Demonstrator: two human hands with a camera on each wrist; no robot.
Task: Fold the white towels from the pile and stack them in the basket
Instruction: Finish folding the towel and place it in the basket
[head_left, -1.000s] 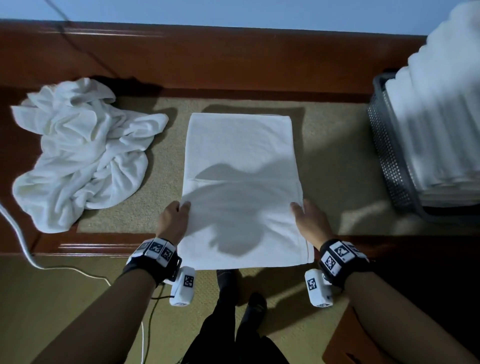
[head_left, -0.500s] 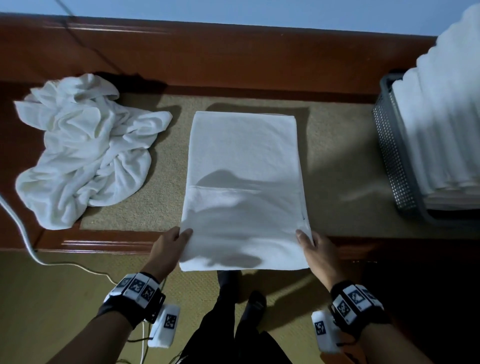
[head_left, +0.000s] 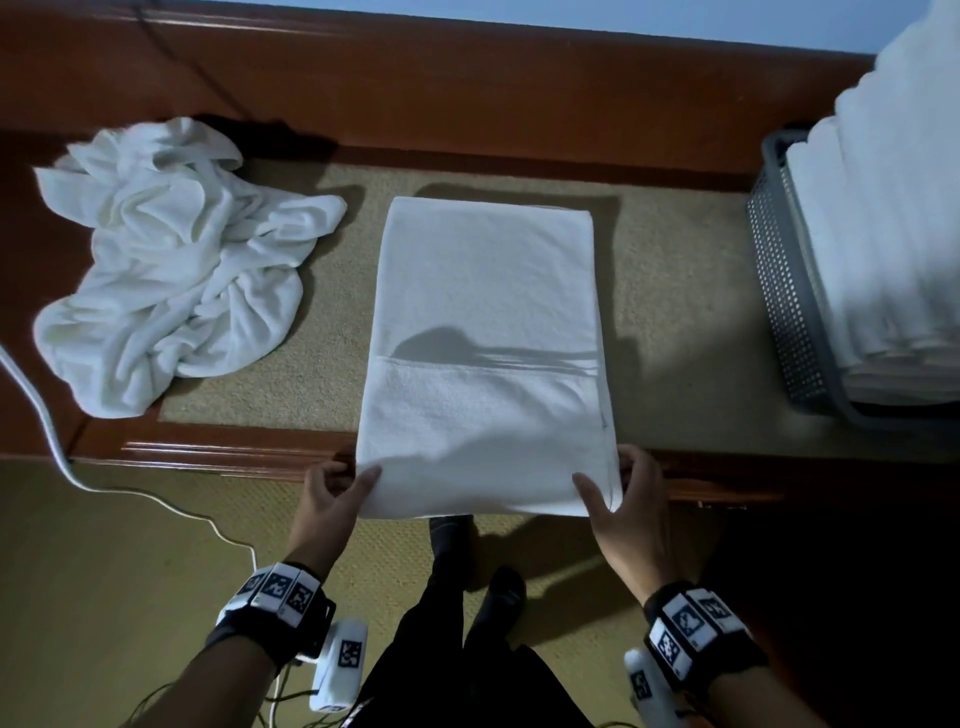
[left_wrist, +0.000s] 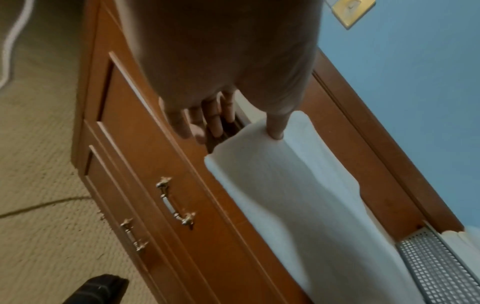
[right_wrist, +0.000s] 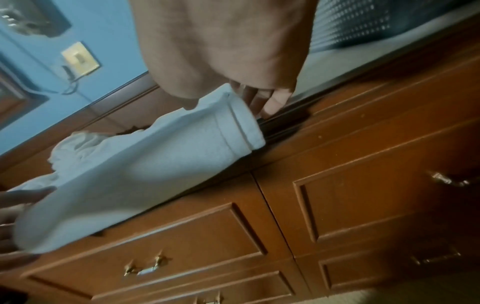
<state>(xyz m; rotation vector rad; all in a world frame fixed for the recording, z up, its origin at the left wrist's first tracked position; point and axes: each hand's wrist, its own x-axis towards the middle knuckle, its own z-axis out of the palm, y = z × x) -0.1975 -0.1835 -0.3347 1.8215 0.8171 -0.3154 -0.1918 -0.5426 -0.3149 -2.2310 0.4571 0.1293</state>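
A wooden dresser (head_left: 467, 88) is seen from above, its top surface (head_left: 675, 312) covered by a tan mat. A partly folded white towel (head_left: 488, 332) is laid flat in the middle of the surface, its near edge hanging over the front of the dresser. A crumpled pile of towels (head_left: 171, 260) is left on the surface to the left, well apart from the folded one. A grey perforated basket (head_left: 784, 291) is set at the right end, filled with a stack of folded towels (head_left: 893, 234) rising above its rim. The near left corner of the towel is pinched by the left hand (head_left: 327, 499), thumb on top, fingers curled underneath. The near right corner is gripped by the right hand (head_left: 623, 504) the same way. A white cable (head_left: 47, 410) is trailed over the carpeted floor (head_left: 104, 597) at left. Brass drawer handles (left_wrist: 176, 203) are shown in the left wrist view.
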